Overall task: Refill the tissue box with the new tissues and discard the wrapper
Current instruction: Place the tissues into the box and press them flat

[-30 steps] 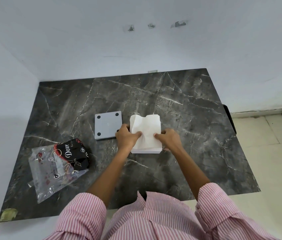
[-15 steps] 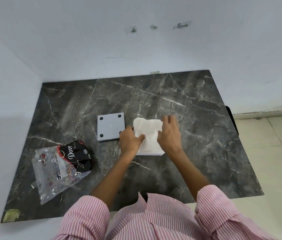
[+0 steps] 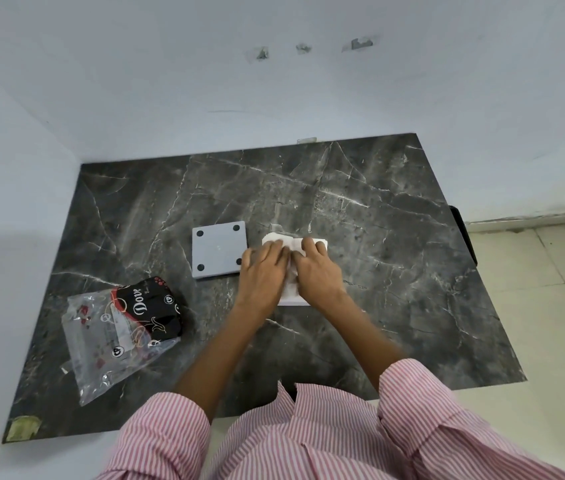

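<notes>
A stack of white tissues (image 3: 291,293) lies at the middle of the dark marble table (image 3: 395,254). My left hand (image 3: 263,271) and my right hand (image 3: 315,271) both lie flat on top of the tissues, fingers pointing away from me and pressing down, hiding most of the stack. A grey square lid (image 3: 219,249) with four black feet lies upside down just left of my left hand. The empty clear plastic wrapper (image 3: 118,330) with a black Dove label lies at the table's left front. Whether a box body sits under the tissues is hidden.
White walls close the table's far and left sides. A scrap of tape (image 3: 23,428) sticks at the front left corner. The tiled floor (image 3: 533,323) lies off the right edge. My striped pink sleeves fill the near foreground.
My hands went from gripping the stack's left and right sides to lying flat on top of it. The raised top sheets are now pressed down.
</notes>
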